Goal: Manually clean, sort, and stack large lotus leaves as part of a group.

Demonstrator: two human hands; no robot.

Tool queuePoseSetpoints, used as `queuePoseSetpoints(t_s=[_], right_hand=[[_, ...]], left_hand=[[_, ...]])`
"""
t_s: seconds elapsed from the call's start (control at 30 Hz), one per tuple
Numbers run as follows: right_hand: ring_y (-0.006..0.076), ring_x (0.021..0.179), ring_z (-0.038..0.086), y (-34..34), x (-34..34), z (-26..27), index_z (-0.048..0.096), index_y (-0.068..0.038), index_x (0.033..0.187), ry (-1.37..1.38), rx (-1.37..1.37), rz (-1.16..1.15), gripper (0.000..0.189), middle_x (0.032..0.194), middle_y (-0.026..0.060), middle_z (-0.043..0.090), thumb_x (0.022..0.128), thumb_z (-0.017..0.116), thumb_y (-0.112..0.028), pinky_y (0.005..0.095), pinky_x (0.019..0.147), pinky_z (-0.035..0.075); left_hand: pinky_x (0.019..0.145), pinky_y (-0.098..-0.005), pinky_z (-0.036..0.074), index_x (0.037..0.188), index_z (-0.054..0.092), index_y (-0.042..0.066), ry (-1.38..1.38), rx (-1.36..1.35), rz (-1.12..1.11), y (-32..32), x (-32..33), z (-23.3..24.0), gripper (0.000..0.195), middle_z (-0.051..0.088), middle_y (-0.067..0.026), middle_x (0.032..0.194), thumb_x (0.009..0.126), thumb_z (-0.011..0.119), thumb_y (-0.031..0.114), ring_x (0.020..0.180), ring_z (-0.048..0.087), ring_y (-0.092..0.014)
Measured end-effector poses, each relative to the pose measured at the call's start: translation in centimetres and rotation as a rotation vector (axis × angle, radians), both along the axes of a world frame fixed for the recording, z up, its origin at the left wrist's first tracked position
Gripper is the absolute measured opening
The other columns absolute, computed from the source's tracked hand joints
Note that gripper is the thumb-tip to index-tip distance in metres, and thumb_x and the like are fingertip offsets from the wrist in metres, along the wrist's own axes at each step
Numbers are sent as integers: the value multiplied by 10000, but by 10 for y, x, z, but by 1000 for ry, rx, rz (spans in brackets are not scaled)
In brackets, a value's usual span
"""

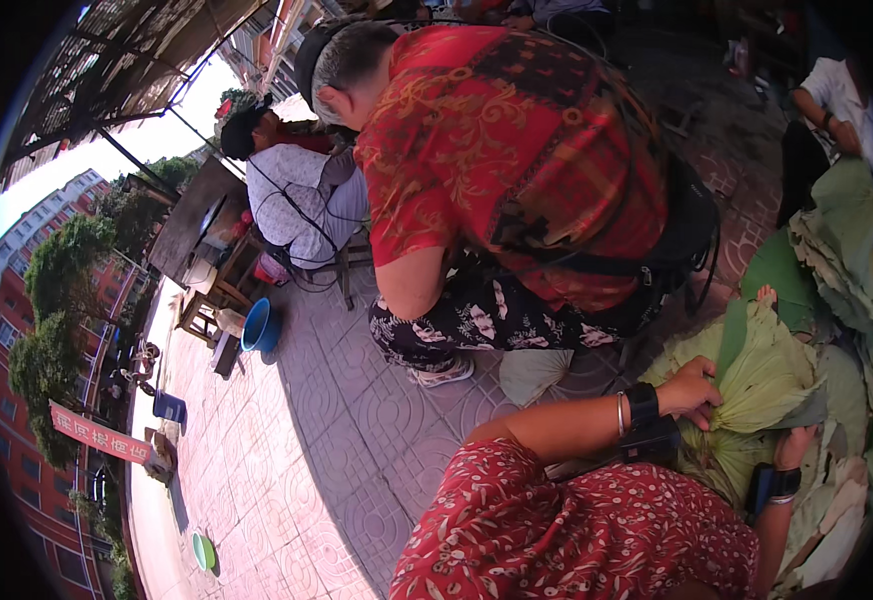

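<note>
My left hand (691, 394), with a bangle and a black wristband, pinches the gathered folds of a large pale green leaf (770, 367), which looks like a lotus leaf. My right hand (793, 446) is at the leaf's lower right edge; its fingers are partly hidden under the leaf, and its wrist also bears a black band and a bangle. A darker green strip of leaf (733, 337) lies over the pale one. More gathered leaf (733, 454) shows below my left hand, near my red patterned clothing.
Large leaves (841, 247) are heaped at the right. A person in a red patterned shirt (511, 165) sits close in front; others sit beyond. A loose leaf (534, 373) lies on the paving. Farther off stand a blue basin (259, 326), a wooden table (189, 217) and a green basin (202, 551).
</note>
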State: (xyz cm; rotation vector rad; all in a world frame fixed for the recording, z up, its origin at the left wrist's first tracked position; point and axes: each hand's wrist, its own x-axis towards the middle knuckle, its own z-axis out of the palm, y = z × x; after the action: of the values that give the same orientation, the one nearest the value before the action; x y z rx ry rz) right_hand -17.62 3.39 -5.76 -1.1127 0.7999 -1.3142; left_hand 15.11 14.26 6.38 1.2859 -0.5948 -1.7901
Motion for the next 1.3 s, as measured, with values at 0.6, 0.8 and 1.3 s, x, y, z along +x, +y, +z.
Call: queuePoseSetpoints(t_s=[0.6, 0.8, 1.3], right_hand=[[235, 1379, 461, -3, 18, 13, 409, -13, 1517, -164, 122, -94, 486, 1536, 84, 458, 1075, 457, -209, 382, 1160, 343], [245, 1393, 453, 2, 24, 7, 403, -19, 1522, -207, 108, -70, 503, 1528, 106, 464, 1058, 487, -195, 407, 1167, 347], [175, 617, 663, 38, 60, 72, 666, 10, 1059, 70, 59, 38, 219, 836, 78, 714, 1020, 538, -164, 299, 569, 532]], left_hand=[[690, -304, 588, 1197, 662, 42, 231, -132, 74, 7, 7, -3, 252, 648, -43, 992, 950, 618, 19, 826, 639, -130], [664, -238, 502, 1201, 683, 51, 9, -219, 2, 5, 13, 4, 313, 647, 3, 944, 893, 668, -8, 800, 602, -79], [807, -298, 614, 1394, 586, 50, -83, -359, -232, -23, -5, 57, 588, 655, -104, 1245, 849, 526, -163, 1026, 686, -172]])
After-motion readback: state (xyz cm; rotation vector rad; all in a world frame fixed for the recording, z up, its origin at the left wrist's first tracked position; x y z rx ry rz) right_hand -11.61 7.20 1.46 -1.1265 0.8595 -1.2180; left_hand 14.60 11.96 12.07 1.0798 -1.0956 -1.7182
